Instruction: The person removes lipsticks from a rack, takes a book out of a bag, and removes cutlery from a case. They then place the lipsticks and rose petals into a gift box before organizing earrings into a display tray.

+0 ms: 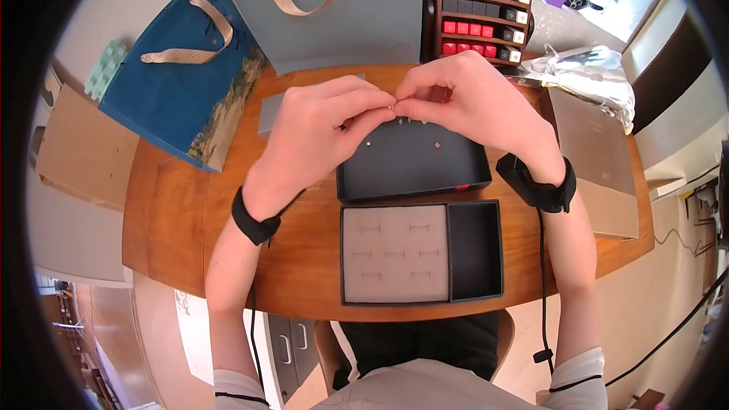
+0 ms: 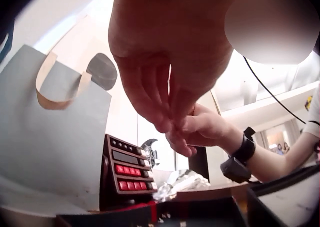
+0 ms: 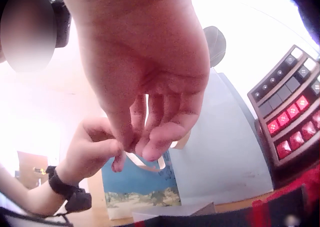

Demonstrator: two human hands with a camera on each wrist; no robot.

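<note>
Thumb and fingertips of the left hand [image 1: 315,125] and of the right hand [image 1: 480,102] meet above the back of a dark tray [image 1: 410,171], pinching a tiny piece of jewellery [image 1: 392,108] mostly covered by the fingers. Small studs lie in the tray, one stud [image 1: 369,143] at left and another stud [image 1: 437,145] at right, with several small pieces near its back edge. Directly in front is an open box with a beige slotted pad [image 1: 395,241] and a black side compartment [image 1: 476,250]. Both wrist views show the fingertips touching; the piece itself cannot be made out there.
Behind the hands stand a grey paper bag [image 1: 349,30], a blue bag [image 1: 171,53] and a wooden rack [image 1: 474,11] of red, grey and white blocks. Crumpled clear wrapping [image 1: 588,80] and a brown box [image 1: 596,159] are at right, and a cardboard box [image 1: 83,148] at left.
</note>
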